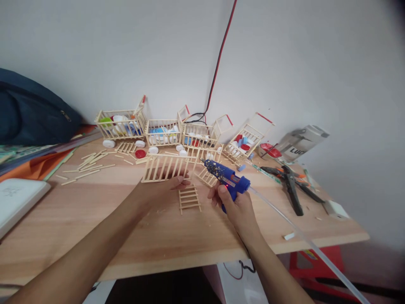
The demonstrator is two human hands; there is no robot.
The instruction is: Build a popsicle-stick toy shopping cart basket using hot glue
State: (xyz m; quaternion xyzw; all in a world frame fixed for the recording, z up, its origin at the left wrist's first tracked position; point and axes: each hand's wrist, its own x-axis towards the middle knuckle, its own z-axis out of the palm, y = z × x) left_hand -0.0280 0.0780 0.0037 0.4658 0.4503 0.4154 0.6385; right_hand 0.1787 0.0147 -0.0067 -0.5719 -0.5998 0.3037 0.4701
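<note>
My right hand (237, 207) is wrapped round a blue hot glue gun (226, 175) with a red light lit and a long clear glue stick (303, 236) trailing from its back. The nozzle points left, close to a slatted wooden stick frame (166, 168). That frame is held up by my left hand (169, 179), whose fingers are partly hidden behind the slats. Below it on the table lies a small ladder-like stick panel (189, 198). Another slatted panel (206, 175) lies partly hidden behind the glue gun.
Several miniature stick shopping carts (122, 124) filled with bottle caps line the wall. Loose sticks (87, 166) lie at left, near a white device (19, 200) and a dark blue bag (34, 109). At right are black-handled cutters (291, 190) and a carton (302, 141).
</note>
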